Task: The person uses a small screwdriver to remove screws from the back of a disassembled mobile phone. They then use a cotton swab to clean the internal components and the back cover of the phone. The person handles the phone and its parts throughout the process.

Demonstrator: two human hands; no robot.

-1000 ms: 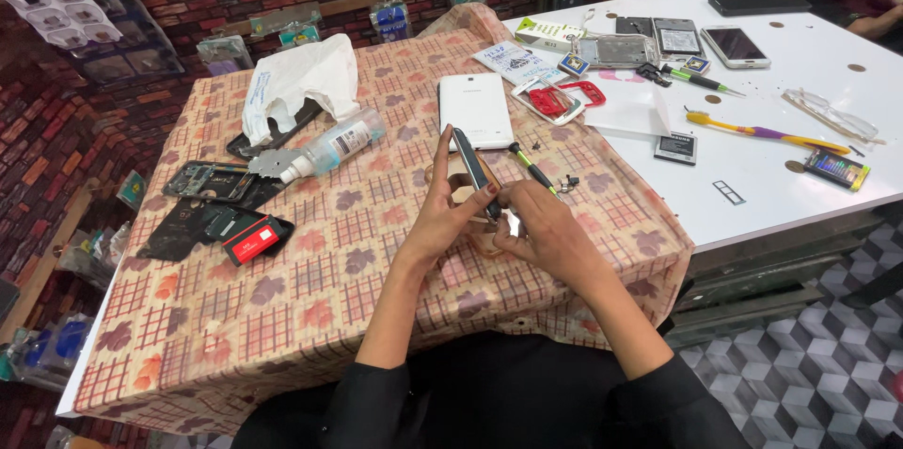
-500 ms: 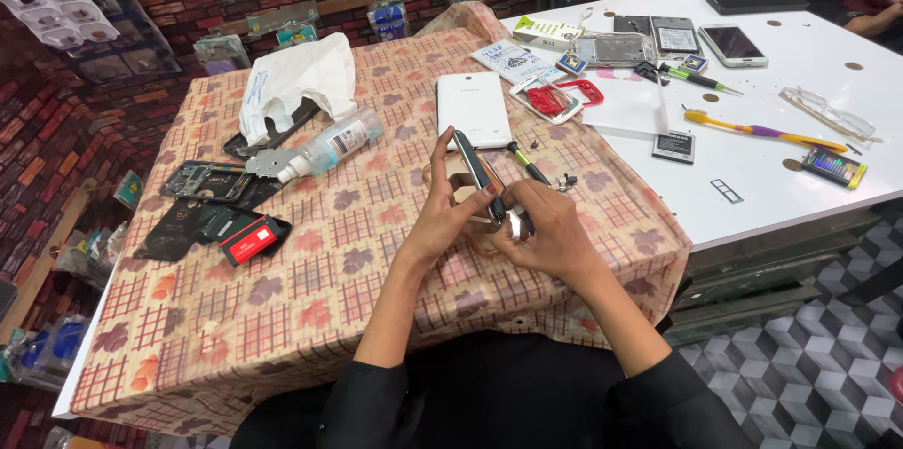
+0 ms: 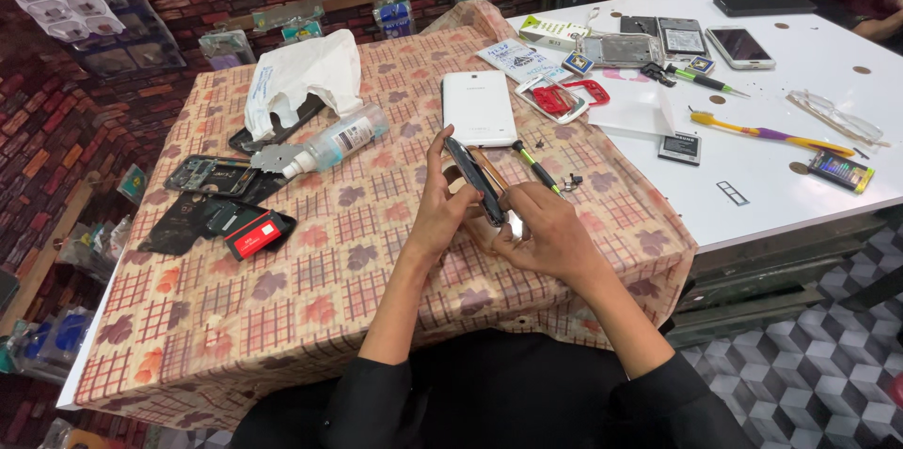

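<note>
Left hand (image 3: 440, 209) and right hand (image 3: 550, 240) both clasped around a dark phone (image 3: 475, 181), tilted on edge, near the table's (image 3: 282, 317) front edge.

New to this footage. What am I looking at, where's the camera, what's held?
One camera, worn on a person's head, looks down at their own two bare hands; there is no machine. The left hand and right hand together grip a dark phone, tilted on edge above a checked tablecloth. Around them lie a white phone face down, a clear bottle, a white plastic bag, dark phone parts and a screwdriver. A white table beside it carries more phones and tools.
</note>
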